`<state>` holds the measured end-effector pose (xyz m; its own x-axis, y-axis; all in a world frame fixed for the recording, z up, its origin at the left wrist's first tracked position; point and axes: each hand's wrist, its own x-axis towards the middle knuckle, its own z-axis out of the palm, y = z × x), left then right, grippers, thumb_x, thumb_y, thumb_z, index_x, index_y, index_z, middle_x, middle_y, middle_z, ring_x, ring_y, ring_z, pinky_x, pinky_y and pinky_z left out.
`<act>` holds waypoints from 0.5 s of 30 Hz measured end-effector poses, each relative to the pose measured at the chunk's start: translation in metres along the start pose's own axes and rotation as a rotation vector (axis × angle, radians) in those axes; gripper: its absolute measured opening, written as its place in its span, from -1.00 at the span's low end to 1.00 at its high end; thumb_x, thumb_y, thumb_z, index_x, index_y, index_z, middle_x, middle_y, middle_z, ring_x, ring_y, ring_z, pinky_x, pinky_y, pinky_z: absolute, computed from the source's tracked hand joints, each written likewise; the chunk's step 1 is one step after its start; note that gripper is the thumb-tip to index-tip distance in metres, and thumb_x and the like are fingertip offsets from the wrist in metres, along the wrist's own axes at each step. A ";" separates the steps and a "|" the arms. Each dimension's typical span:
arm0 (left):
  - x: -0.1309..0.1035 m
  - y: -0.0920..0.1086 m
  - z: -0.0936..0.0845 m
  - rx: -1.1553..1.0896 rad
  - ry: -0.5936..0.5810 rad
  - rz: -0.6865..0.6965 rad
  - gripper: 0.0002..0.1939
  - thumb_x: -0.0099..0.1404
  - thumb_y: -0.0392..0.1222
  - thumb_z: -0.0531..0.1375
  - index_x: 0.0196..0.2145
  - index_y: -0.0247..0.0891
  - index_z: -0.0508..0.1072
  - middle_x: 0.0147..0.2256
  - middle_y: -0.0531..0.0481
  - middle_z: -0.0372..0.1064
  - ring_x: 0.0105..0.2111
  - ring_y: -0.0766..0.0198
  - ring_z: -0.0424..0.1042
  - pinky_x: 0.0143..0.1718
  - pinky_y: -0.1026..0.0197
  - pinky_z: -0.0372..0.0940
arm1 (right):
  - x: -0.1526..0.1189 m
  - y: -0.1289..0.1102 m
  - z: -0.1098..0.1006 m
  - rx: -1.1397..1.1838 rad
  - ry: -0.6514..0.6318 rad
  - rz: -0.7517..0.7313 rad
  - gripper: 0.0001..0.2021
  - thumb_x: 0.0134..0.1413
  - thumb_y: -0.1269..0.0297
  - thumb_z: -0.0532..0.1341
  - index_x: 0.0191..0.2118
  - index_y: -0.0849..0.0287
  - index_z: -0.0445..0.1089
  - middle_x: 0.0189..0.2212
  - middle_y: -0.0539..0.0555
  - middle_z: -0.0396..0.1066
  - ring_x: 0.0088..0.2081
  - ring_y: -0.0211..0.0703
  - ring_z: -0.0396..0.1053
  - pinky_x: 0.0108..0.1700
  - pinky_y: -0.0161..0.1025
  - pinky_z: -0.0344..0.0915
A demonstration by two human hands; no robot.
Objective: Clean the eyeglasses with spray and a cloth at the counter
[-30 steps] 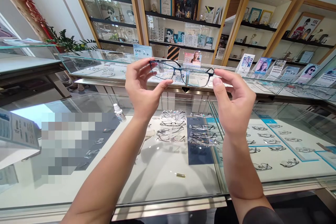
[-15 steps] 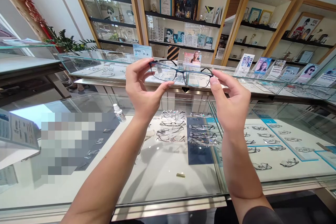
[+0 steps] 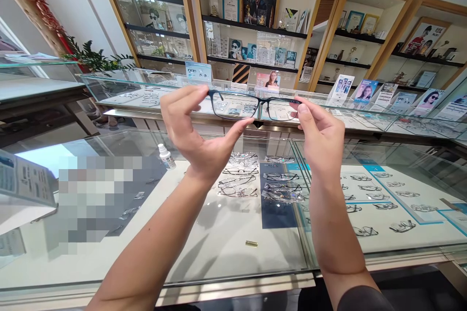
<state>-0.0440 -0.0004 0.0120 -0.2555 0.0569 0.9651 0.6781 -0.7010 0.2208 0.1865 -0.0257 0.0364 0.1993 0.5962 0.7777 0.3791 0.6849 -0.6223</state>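
Observation:
A pair of dark-rimmed eyeglasses is held up in the air in front of me, level with the far counter. My left hand has its fingertips at the left end of the frame, and its thumb reaches under the left lens near the lower rim. At the other end, my right hand pinches the right corner between thumb and index finger. The left lens side looks larger and nearer than the right. Both temple arms are mostly hidden behind the frame and fingers.
Below is a glass display case with rows of eyeglasses inside. A small white bottle stands left, and a gold-coloured piece lies near the front. Behind are another glass counter and wooden shelves.
The eyeglasses have turned, bringing their left side nearer, and their temple arms no longer show above the rims. My left hand has shifted left, its thumb stretching further right. My right hand has barely moved.

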 end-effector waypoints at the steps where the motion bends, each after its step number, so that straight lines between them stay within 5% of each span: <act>1: -0.001 0.002 0.000 0.013 -0.019 0.006 -0.18 0.24 0.52 0.35 0.25 0.03 0.33 0.23 -0.12 0.42 0.46 -0.24 0.18 0.15 -0.44 0.41 | 0.000 0.000 0.000 0.024 -0.005 0.003 -0.62 0.42 -0.03 0.24 0.14 0.01 0.63 -0.02 0.11 0.69 -0.05 -0.04 0.62 -0.10 -0.06 0.57; 7: -0.007 0.010 0.000 -0.072 -0.215 0.011 -0.26 0.34 0.34 0.38 0.30 -0.03 0.34 0.28 -0.15 0.39 0.50 -0.22 0.10 0.28 -0.41 0.33 | 0.002 -0.005 -0.002 0.150 -0.004 0.062 -0.70 0.38 -0.01 0.29 0.02 0.00 0.66 -0.06 0.09 0.69 -0.10 -0.06 0.62 -0.03 -0.05 0.55; 12: -0.007 0.011 0.005 -0.057 -0.025 0.039 -0.13 0.23 0.30 0.48 0.35 0.06 0.27 0.26 -0.16 0.36 0.40 -0.21 0.26 0.19 -0.31 0.42 | 0.001 -0.005 -0.001 0.136 0.011 0.050 -0.73 0.39 0.01 0.29 -0.01 0.01 0.64 -0.08 0.10 0.69 -0.07 -0.04 0.62 -0.04 -0.05 0.55; 15: -0.003 0.009 0.008 -0.104 -0.019 0.022 -0.15 0.18 0.27 0.52 0.31 0.09 0.32 0.23 -0.15 0.37 0.32 -0.17 0.34 0.18 -0.24 0.44 | 0.000 -0.006 -0.002 0.120 0.009 0.009 -0.75 0.41 0.04 0.27 -0.01 0.01 0.63 -0.09 0.09 0.68 -0.07 -0.05 0.62 -0.04 -0.05 0.55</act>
<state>-0.0316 -0.0011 0.0118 -0.2276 0.0533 0.9723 0.6082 -0.7720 0.1847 0.1866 -0.0306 0.0407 0.2105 0.5994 0.7723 0.2667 0.7248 -0.6352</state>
